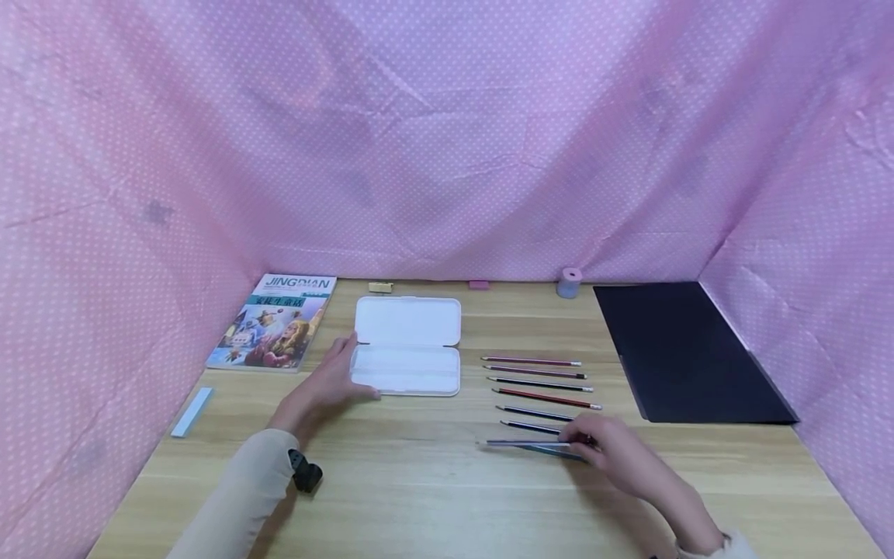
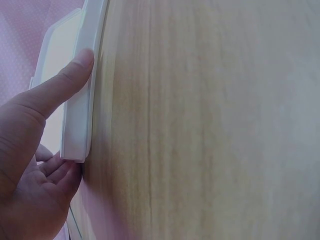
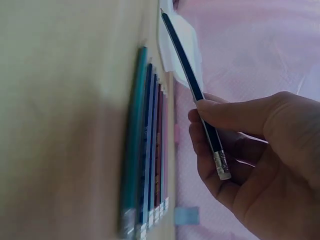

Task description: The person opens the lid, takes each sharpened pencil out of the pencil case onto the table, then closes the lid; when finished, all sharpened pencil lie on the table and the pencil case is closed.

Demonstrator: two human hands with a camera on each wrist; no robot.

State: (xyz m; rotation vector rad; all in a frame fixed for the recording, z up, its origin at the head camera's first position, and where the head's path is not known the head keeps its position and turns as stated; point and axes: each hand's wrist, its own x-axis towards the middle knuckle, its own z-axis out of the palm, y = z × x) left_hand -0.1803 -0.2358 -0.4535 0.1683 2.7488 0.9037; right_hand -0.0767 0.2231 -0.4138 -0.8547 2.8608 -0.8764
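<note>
An open white pencil case lies on the table with its lid folded back. My left hand grips its left end, the thumb along the front wall and the fingers curled at the corner. Between thumb and fingers, my right hand pinches a dark pencil near its eraser end, raised above the table. Beneath it lies a green pencil. Several more pencils, among them a red one, lie in a row beyond, points to the left.
A magazine lies at the back left, with a light blue strip before it. Along the back edge are a yellowish block, a pink block and a small pink-and-blue cylinder. A black folder lies at the right.
</note>
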